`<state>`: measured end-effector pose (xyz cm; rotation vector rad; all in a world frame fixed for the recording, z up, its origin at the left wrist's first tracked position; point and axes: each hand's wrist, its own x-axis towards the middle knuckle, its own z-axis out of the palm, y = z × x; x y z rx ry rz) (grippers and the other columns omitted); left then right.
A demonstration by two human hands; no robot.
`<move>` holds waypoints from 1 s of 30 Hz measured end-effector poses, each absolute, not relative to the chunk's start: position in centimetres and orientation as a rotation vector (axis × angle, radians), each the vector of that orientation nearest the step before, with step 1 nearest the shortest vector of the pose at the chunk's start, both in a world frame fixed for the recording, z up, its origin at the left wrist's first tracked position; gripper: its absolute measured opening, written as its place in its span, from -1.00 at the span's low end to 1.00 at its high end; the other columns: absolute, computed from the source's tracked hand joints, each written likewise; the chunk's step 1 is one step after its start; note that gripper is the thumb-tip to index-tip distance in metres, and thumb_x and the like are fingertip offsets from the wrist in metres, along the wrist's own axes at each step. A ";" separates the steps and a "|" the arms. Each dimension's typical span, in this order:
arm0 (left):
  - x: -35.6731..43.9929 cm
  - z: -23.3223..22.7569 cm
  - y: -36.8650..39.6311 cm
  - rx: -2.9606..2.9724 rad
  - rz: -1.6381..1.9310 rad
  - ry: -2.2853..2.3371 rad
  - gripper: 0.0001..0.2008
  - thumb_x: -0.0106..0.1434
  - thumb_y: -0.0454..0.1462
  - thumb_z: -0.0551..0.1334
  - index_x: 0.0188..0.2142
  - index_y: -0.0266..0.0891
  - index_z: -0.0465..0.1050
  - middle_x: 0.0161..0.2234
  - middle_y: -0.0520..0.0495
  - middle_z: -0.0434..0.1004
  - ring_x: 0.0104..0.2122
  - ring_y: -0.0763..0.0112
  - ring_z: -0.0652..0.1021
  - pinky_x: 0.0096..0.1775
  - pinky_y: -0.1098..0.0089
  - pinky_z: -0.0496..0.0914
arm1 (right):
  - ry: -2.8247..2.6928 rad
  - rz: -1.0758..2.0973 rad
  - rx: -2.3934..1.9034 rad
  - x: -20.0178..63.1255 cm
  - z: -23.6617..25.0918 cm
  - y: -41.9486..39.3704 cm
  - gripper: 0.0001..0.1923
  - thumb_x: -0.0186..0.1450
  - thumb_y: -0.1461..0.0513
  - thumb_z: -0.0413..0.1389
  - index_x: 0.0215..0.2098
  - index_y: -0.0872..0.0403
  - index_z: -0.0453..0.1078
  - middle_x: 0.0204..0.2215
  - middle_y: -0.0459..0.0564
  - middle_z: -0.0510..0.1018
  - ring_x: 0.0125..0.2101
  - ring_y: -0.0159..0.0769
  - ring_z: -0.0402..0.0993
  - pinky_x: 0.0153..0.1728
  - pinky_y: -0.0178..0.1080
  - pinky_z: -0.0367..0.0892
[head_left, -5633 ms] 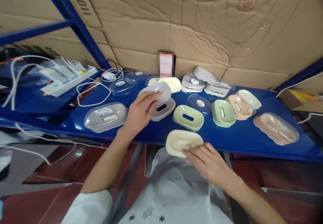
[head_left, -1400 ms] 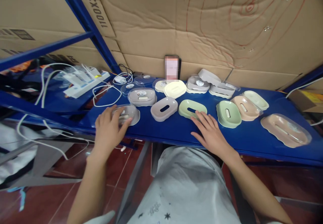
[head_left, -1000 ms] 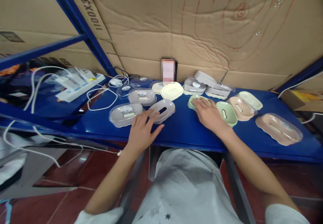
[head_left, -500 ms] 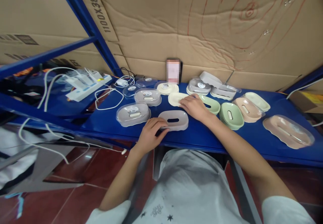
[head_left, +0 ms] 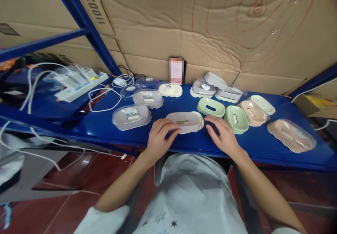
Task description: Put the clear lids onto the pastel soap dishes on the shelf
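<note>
My left hand [head_left: 162, 135] grips the left end of a greyish-lilac soap dish [head_left: 191, 124] with a slot in its floor, thumb at the near side. A cream oval base [head_left: 201, 120] pokes out under and behind the dish's right end. My right hand [head_left: 221, 134] is open, fingers apart, its fingertips beside the cream base; whether they touch it I cannot tell. Just beyond the right hand lie two green soap dishes, one lengthwise [head_left: 210, 107] and one turned [head_left: 237, 119]. A grey lidded soap dish [head_left: 131, 118] stands left of my left hand.
Behind are another grey lidded dish [head_left: 148, 98], a cream one [head_left: 170, 90], loose clear lids [head_left: 147, 83] and stacked grey dishes [head_left: 202, 89]. Peach dishes [head_left: 292, 135] lie right. A phone [head_left: 176, 71] leans on cardboard; a power strip [head_left: 81, 86] and cables are left.
My right hand has drawn the cream base from behind toward me, and it now sits under the grey dish. That hand has opened. My left hand stays on the dish; the view has shifted slightly.
</note>
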<state>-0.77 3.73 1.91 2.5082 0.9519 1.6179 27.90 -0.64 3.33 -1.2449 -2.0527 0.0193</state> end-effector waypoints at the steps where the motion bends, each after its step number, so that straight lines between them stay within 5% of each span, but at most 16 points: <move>1: -0.2 1.9 4.1 2.533 1.584 0.952 -0.90 0.45 -0.29 0.39 -0.08 -0.16 0.53 -0.17 -0.08 0.66 -0.11 0.23 0.65 -0.01 0.18 0.53 | -2.082 0.006 -1.258 28.1 3.3 -0.5 -0.55 0.57 0.14 0.12 0.39 -0.07 0.36 0.32 0.15 0.53 0.31 0.01 0.48 0.29 0.13 0.43; 4: 1.1 1.5 4.9 2.622 1.458 0.969 -0.93 0.47 -0.26 0.37 -0.11 -0.17 0.53 -0.17 -0.08 0.68 -0.09 0.19 0.65 0.02 0.15 0.52 | -2.309 -0.029 -1.228 28.5 3.0 0.4 -0.39 0.55 0.09 0.17 0.51 -0.09 0.21 0.50 0.16 0.28 0.47 0.09 0.26 0.40 0.24 0.33; 12: 1.4 0.8 5.3 2.712 1.284 1.035 -0.82 0.51 -0.27 0.30 0.07 -0.15 0.55 0.06 -0.19 0.64 0.08 0.12 0.63 0.16 0.08 0.50 | -2.340 -0.073 -1.138 29.4 3.8 3.7 -0.65 0.58 0.23 0.07 0.26 -0.02 0.52 0.21 0.09 0.64 0.34 -0.02 0.47 0.36 0.16 0.43; 20: 1.5 0.8 5.5 2.823 1.068 1.055 -0.66 0.51 -0.25 0.28 0.23 -0.18 0.49 0.08 -0.23 0.62 0.14 0.03 0.59 0.31 -0.11 0.34 | -2.398 -0.025 -1.182 29.4 4.4 4.1 -0.65 0.62 0.19 -0.02 0.20 0.02 0.53 0.12 0.16 0.66 0.26 0.01 0.52 0.31 0.19 0.44; 24: 1.4 0.4 5.6 2.818 1.007 1.046 -0.71 0.49 -0.27 0.29 0.17 -0.13 0.54 0.04 -0.20 0.61 0.10 0.03 0.58 0.30 -0.13 0.33 | -2.411 0.005 -1.200 29.1 3.2 3.7 -0.61 0.56 0.10 0.11 0.29 -0.02 0.49 0.19 0.21 0.58 0.30 0.06 0.46 0.33 0.22 0.42; 30: 1.3 0.3 5.5 2.848 0.982 0.969 -0.81 0.49 -0.33 0.26 0.06 -0.19 0.55 0.00 -0.18 0.61 0.04 0.09 0.59 0.21 0.00 0.41 | -2.447 -0.011 -1.201 28.9 2.6 3.4 -0.65 0.59 0.13 0.06 0.21 -0.01 0.57 0.17 0.15 0.63 0.26 0.02 0.52 0.30 0.13 0.42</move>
